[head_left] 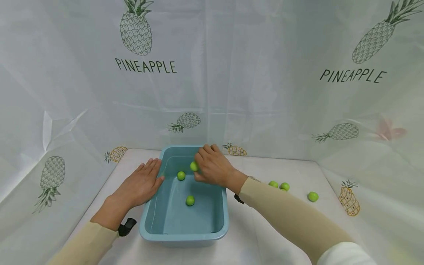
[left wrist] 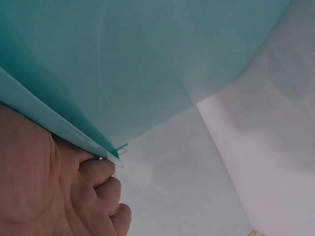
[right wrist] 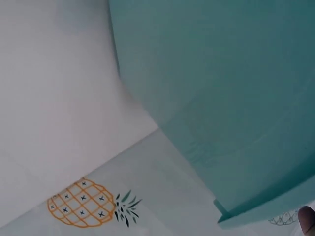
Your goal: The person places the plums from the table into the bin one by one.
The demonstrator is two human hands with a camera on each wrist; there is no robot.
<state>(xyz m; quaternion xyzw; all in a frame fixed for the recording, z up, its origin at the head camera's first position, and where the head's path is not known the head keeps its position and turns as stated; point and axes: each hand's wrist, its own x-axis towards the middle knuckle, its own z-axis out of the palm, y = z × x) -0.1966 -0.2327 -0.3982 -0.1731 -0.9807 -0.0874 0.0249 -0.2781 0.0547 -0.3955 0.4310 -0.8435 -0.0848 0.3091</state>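
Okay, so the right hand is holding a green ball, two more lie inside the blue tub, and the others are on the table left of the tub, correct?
Not quite: the other green balls lie on the table to the right of the blue tub, as the head view shows. The rest stands.

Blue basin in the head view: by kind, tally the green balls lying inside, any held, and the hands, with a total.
Green balls lying inside the basin: 2
Green ball held by the right hand: 1
Hands (right hand, left hand): 2
Total: 5
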